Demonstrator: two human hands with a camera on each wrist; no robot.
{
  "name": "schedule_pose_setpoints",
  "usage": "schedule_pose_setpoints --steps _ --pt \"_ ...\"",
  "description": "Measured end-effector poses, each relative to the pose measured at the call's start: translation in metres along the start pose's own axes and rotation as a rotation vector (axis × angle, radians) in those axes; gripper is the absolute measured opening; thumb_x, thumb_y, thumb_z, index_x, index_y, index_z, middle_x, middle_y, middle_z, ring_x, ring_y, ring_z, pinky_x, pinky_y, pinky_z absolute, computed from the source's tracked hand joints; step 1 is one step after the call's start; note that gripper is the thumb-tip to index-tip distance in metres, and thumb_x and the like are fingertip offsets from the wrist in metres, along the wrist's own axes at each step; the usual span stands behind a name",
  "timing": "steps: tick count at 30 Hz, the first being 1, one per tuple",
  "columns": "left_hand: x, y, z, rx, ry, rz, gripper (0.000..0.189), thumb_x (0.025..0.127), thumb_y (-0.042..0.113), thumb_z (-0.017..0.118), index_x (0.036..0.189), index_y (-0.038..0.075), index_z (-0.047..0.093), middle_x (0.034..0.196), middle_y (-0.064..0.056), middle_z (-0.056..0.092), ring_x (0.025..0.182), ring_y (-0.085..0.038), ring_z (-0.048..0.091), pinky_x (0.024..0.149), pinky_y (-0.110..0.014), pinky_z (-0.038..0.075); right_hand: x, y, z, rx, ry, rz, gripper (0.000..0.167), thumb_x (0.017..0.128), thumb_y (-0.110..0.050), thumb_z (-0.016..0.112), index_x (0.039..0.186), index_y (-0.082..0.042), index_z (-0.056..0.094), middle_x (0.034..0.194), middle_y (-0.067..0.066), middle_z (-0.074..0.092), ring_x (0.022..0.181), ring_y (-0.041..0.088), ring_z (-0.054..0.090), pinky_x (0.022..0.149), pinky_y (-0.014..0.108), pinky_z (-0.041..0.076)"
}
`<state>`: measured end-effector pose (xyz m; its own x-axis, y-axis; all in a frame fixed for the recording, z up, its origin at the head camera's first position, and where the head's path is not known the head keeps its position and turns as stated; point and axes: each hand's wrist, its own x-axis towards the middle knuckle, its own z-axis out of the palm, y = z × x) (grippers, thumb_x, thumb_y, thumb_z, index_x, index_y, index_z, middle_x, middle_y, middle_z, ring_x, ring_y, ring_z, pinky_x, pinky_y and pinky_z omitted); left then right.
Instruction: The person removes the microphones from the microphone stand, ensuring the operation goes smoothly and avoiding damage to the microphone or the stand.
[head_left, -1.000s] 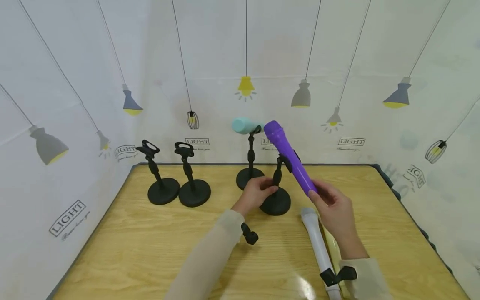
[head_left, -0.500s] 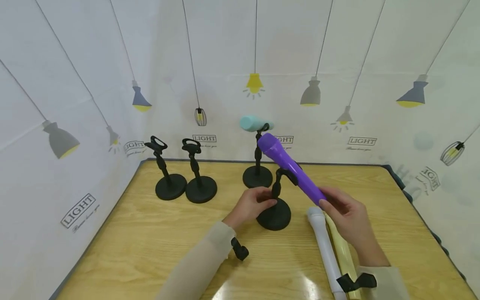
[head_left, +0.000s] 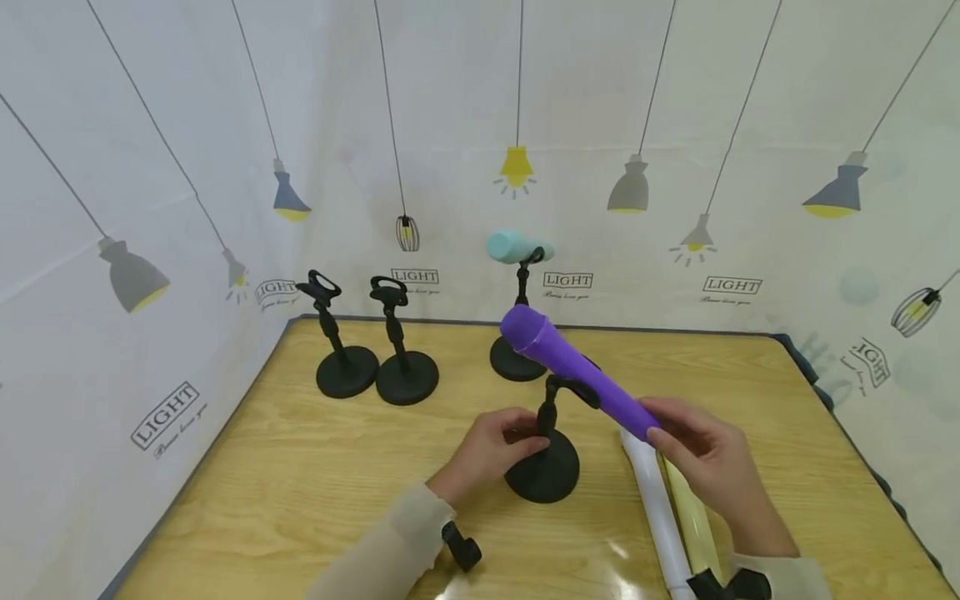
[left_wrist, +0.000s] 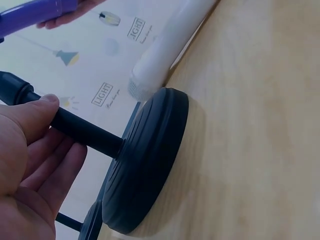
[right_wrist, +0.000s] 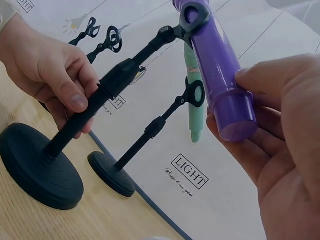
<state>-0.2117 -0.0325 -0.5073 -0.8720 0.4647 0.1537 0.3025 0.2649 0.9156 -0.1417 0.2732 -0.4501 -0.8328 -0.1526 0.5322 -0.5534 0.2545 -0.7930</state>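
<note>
A purple microphone [head_left: 566, 360] lies slanted in the clip of a black desktop microphone stand [head_left: 546, 475], its head up to the left. My right hand [head_left: 712, 462] pinches the lower end of the microphone between thumb and fingers, as the right wrist view shows at the purple tail [right_wrist: 235, 117]. With my left hand [head_left: 491, 450] I grip the stand's pole; in the left wrist view the thumb and fingers hold the pole [left_wrist: 87, 132] above the round base [left_wrist: 150, 160]. The base appears to sit on or just above the wooden table [head_left: 300, 500].
Behind stands another stand [head_left: 517, 358] holding a turquoise microphone [head_left: 517, 247]. Two stands with bare clips, a left one [head_left: 347, 372] and a right one [head_left: 407, 377], are at the back left. A white microphone [head_left: 656, 508] and a yellow one [head_left: 693, 521] lie beneath my right forearm.
Both hands have drawn the stand and the purple microphone nearer to me, away from the turquoise one's stand. The holds are unchanged. The head view has shifted slightly.
</note>
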Motion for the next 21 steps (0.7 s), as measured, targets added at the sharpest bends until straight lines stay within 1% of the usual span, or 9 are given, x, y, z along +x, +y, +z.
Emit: schedule_pose_setpoints --steps 2,6,10,16,19,21 --pt "-0.006 0.0 0.0 -0.006 -0.006 0.016 0.024 0.1 0.019 0.08 0.124 0.016 0.079 0.118 -0.003 0.082 0.107 -0.017 0.077 0.092 -0.023 0.061 -0.002 0.001 0.0 0.013 -0.013 0.004 0.036 0.096 0.022 0.063 0.131 0.014 0.068 0.128 -0.019 0.074 0.104 0.0 0.074 0.082 0.016 0.062" --pt "-0.016 0.002 0.0 -0.015 -0.022 0.043 0.024 0.099 0.017 0.081 0.123 0.014 0.079 0.119 -0.005 0.082 0.107 -0.014 0.078 0.091 -0.021 0.061 -0.006 0.001 -0.001 0.073 -0.039 -0.011 0.037 0.095 0.024 0.061 0.132 0.017 0.066 0.132 -0.015 0.074 0.108 0.001 0.073 0.084 0.017 0.062" --pt "-0.023 0.005 0.002 -0.023 -0.031 0.055 0.024 0.099 0.015 0.081 0.123 0.013 0.079 0.119 -0.007 0.082 0.106 -0.011 0.078 0.092 -0.021 0.062 -0.008 0.0 -0.004 0.104 -0.068 -0.017 0.039 0.095 0.026 0.059 0.132 0.017 0.065 0.134 -0.014 0.073 0.109 0.002 0.073 0.084 0.018 0.062" --pt "-0.031 0.009 0.001 -0.039 -0.035 0.038 0.025 0.098 0.013 0.082 0.123 0.013 0.079 0.119 -0.006 0.081 0.105 -0.008 0.077 0.092 -0.023 0.062 -0.009 -0.001 -0.004 0.103 -0.09 -0.031 0.039 0.096 0.025 0.059 0.133 0.015 0.066 0.136 -0.011 0.073 0.111 0.003 0.073 0.085 0.018 0.062" --pt "-0.032 0.01 0.0 -0.046 -0.044 0.033 0.025 0.098 0.013 0.081 0.123 0.014 0.078 0.12 -0.004 0.081 0.106 -0.008 0.077 0.093 -0.025 0.062 -0.007 -0.003 -0.003 0.098 -0.094 -0.032 0.039 0.096 0.025 0.059 0.133 0.014 0.066 0.136 -0.011 0.073 0.113 0.003 0.073 0.086 0.018 0.062" --pt "-0.032 0.01 -0.001 -0.054 -0.054 0.031 0.026 0.099 0.014 0.081 0.125 0.016 0.078 0.121 -0.003 0.081 0.108 -0.008 0.076 0.095 -0.025 0.062 -0.006 -0.004 -0.004 0.118 -0.094 -0.033 0.039 0.095 0.026 0.058 0.133 0.015 0.066 0.135 -0.009 0.074 0.114 0.004 0.073 0.086 0.019 0.062"
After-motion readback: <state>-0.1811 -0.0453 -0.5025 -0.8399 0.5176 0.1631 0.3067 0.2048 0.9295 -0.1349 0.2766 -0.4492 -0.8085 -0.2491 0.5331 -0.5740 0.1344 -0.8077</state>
